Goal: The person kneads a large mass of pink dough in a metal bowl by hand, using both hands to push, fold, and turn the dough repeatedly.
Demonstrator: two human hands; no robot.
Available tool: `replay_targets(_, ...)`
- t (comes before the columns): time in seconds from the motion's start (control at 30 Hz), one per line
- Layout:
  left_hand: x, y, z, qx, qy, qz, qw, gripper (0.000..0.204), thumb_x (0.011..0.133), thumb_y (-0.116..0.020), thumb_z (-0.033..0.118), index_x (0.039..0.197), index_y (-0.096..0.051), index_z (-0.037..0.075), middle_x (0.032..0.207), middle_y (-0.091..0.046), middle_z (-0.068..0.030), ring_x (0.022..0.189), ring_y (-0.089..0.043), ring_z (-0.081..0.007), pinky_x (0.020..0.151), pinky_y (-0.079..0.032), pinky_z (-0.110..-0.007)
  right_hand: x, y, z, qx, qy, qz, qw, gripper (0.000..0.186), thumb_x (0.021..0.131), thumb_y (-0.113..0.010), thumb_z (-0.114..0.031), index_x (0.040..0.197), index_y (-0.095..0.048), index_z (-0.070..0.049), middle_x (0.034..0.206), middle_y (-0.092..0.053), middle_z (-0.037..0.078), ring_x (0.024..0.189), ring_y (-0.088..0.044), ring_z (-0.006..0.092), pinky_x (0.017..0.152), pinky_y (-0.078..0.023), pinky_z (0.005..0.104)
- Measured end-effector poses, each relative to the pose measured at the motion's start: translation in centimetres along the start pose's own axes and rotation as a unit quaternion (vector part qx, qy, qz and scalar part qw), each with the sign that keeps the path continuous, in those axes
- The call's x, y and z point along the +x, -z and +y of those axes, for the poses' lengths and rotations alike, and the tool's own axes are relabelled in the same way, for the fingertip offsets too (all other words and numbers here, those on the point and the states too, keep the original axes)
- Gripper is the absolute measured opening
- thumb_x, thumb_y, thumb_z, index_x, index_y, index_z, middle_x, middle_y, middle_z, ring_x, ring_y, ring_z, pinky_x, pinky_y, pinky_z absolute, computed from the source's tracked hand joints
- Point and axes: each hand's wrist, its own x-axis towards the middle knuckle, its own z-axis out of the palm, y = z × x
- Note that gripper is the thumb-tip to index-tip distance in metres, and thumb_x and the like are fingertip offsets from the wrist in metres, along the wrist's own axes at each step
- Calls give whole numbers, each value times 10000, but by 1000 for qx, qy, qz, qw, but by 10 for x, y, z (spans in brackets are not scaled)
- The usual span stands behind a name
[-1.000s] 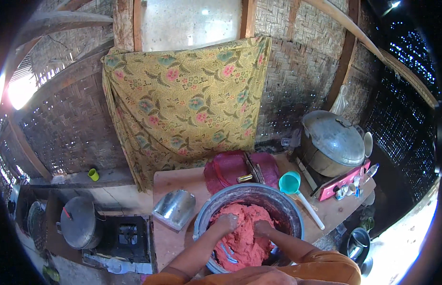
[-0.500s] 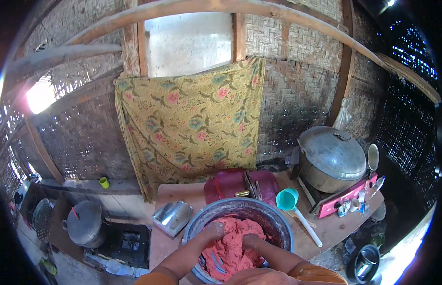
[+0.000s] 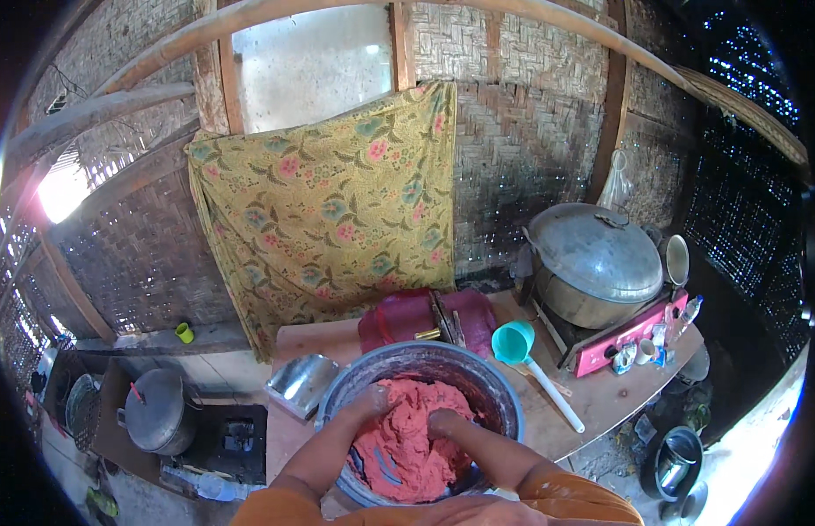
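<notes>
A large grey-blue basin (image 3: 510, 405) holds a mass of wet-looking pink dough (image 3: 409, 469). My left hand (image 3: 372, 401) presses into the dough's left side, its fingers curled into it and fingertips covered. Close by on the right, my right hand (image 3: 442, 424) is pushed down as a closed hand, its fingers mostly sunk in the dough. Both forearms reach in over the near rim. Pink smears coat the basin's inner wall. Beneath the dough's left part, a bluish patch of the basin shows.
Around the basin on the wooden table (image 3: 532, 416) are a shiny metal tin (image 3: 302, 384), a maroon bundle (image 3: 390, 317) and a turquoise dipper (image 3: 513, 340). A big lidded pot (image 3: 598, 263) stands right, behind a pink board (image 3: 631, 336). Another pot (image 3: 159, 412) sits on a stove at left.
The whole view has shifted, so the scene sits further left and higher. Both hands stay in the dough, whose surface folds look slightly different.
</notes>
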Motion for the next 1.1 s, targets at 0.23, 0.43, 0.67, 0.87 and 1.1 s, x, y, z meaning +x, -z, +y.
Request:
replay_targets(0.23, -6, -19, -19, 36, -36, 67, 996, 493, 806, -487, 471, 909, -574, -2, 961, -575, -231, 904, -552, -365, 811, -433, -424, 13, -6, -5, 24, -25, -16, 999, 307, 591, -598, -248, 844, -666, -87, 912, -637, 117, 828, -620, 274, 714, -499, 388)
replay_targets(0.43, 6, -17, -10, 27, -69, 70, 995, 511, 816, -472, 483, 806, -603, -11, 904, -586, -227, 866, -557, -361, 798, -431, -418, 13, -14, 7, 23, -18, 6, 1000, 309, 590, -600, -242, 831, -664, -59, 917, -629, 148, 840, -617, 275, 722, -497, 381)
replay_targets(0.67, 4, -20, -12, 15, 7, -3, 1000, 535, 808, -462, 504, 859, -587, -14, 898, -591, -237, 845, -564, -376, 744, -453, -435, 9, -9, 3, 41, -7, 19, 999, 285, 549, -609, -221, 771, -667, -52, 848, -634, 147, 754, -622, 286, 672, -496, 395)
replay_targets(0.87, 2, -22, -10, 12, -22, 103, 994, 542, 819, -453, 501, 920, -581, -16, 957, -572, -231, 888, -551, -370, 790, -434, -425, 5, -4, 2, 39, -15, -1, 999, 297, 540, -611, -219, 787, -670, -64, 861, -637, 137, 781, -621, 284, 675, -498, 392)
replay_targets(1.1, 12, -33, -24, 12, -40, 73, 997, 556, 814, -458, 518, 932, -569, -14, 1005, -556, -244, 891, -545, -380, 793, -433, -430, 9, -3, 1, 21, -14, -21, 999, 311, 568, -598, -223, 826, -669, -63, 902, -637, 145, 836, -621, 274, 711, -498, 390)
